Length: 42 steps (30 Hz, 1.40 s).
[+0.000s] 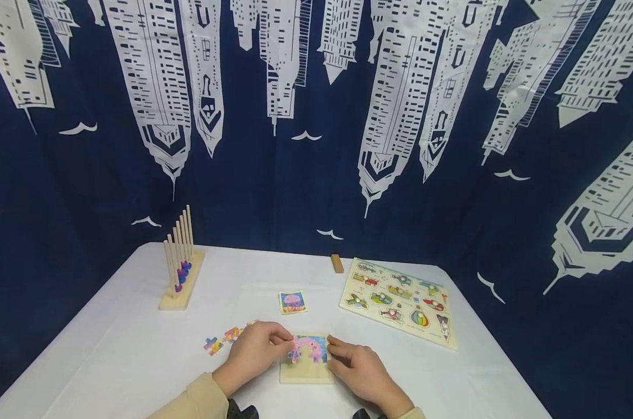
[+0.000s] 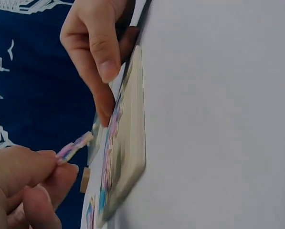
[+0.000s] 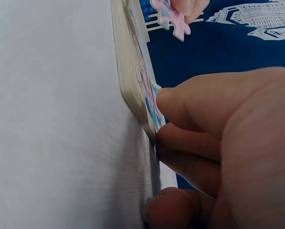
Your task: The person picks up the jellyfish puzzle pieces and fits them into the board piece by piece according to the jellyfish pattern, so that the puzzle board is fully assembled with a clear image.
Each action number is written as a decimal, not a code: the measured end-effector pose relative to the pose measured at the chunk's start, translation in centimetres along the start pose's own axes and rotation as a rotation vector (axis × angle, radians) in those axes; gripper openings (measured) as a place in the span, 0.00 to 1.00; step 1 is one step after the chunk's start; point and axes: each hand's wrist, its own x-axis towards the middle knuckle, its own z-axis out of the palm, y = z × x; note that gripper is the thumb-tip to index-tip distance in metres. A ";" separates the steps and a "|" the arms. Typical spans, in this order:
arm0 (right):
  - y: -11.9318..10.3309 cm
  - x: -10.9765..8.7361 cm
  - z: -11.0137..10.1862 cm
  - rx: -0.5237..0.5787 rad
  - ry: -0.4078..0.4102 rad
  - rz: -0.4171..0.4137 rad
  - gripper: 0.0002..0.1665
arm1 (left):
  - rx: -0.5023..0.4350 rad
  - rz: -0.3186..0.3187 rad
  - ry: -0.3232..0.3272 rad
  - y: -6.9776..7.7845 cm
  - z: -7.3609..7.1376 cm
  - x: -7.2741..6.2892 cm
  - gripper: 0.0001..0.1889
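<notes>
My left hand (image 1: 258,350) pinches a small pink and blue jigsaw piece (image 2: 74,148) between thumb and fingertips, held just above the puzzle board. That pale wooden puzzle board (image 1: 307,375) lies flat in front of me. Its far half carries joined pieces with a pink animal on blue (image 1: 317,342); bare wood shows on the near half. At the board's right edge, my right hand (image 1: 362,368) grips with bent fingers, one fingertip on the pieces near the corner. Loose jigsaw pieces (image 1: 213,345) lie left of the board, some partly hidden behind my left hand.
Behind the board lies a small picture card (image 1: 292,302) with a pink animal. A peg puzzle (image 1: 400,297) with vehicle pictures sits at the right. Farther back is a small wooden block (image 1: 337,263). A wooden peg stand (image 1: 176,299) with purple and blue beads rises at the left.
</notes>
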 end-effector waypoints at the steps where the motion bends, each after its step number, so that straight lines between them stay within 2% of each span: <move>1: 0.0 0.0 0.0 -0.002 0.004 0.000 0.25 | 0.007 0.004 -0.004 0.2 0.3 0.2 0.02; 5: 0.0 0.1 -0.1 0.001 0.007 -0.001 0.24 | 0.011 -0.015 -0.032 0.5 1.5 0.8 0.02; 9: -0.1 0.1 0.0 0.012 0.006 -0.005 0.24 | 0.027 -0.026 -0.053 0.1 2.3 0.8 0.02; 18: -0.3 0.2 0.0 0.017 0.007 -0.004 0.24 | 0.085 0.063 -0.029 -0.6 3.0 0.8 0.03; 26: -0.1 0.3 -0.1 0.007 0.009 -0.002 0.24 | 0.143 0.097 -0.005 -0.4 3.2 0.9 0.06; 32: 0.0 0.2 -0.2 0.002 0.010 -0.007 0.24 | 0.254 0.161 -0.067 -0.4 3.4 0.8 0.18; 35: 0.0 0.2 -0.2 0.006 0.007 -0.008 0.24 | 0.282 0.172 -0.096 -0.4 3.5 0.7 0.19; 42: 0.1 0.0 -0.2 -0.004 0.009 -0.007 0.24 | 0.323 0.197 -0.100 -0.2 3.6 0.6 0.19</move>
